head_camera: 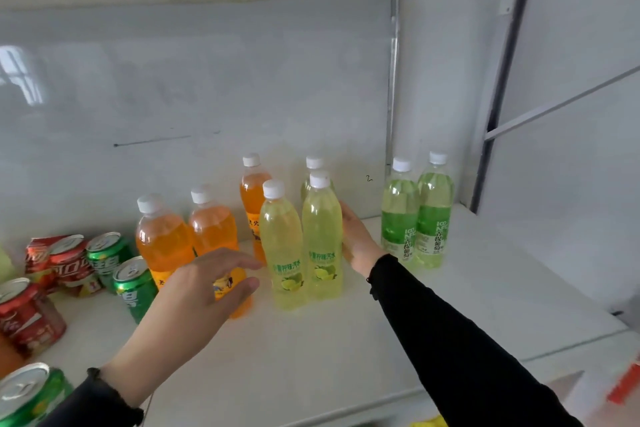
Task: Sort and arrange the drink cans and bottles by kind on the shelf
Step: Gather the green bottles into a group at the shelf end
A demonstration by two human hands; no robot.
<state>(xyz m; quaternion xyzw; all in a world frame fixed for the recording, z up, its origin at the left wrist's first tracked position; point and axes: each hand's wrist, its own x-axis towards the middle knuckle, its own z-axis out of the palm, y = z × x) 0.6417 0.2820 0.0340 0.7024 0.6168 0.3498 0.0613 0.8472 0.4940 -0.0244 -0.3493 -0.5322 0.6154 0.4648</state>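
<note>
On the white shelf (pixel 346 340) stand three orange bottles (pixel 162 239), three pale yellow lemon bottles (pixel 282 246) and two green grape bottles (pixel 401 215). My right hand (pixel 358 239) lies flat against the right side of the front right yellow bottle (pixel 322 236), fingers extended. In front of the middle orange bottle (pixel 213 222) my left hand (pixel 204 288) hovers with fingers spread, holding nothing. Red cola cans (pixel 65 263) and green soda cans (pixel 136 284) cluster at the left.
Another red can (pixel 27 315) and a green can (pixel 31 395) sit at the lower left edge. A glossy white back wall (pixel 207 80) closes the shelf behind, with a grey upright post (pixel 498 104) at the right. Something yellow (pixel 429 422) shows at the bottom edge.
</note>
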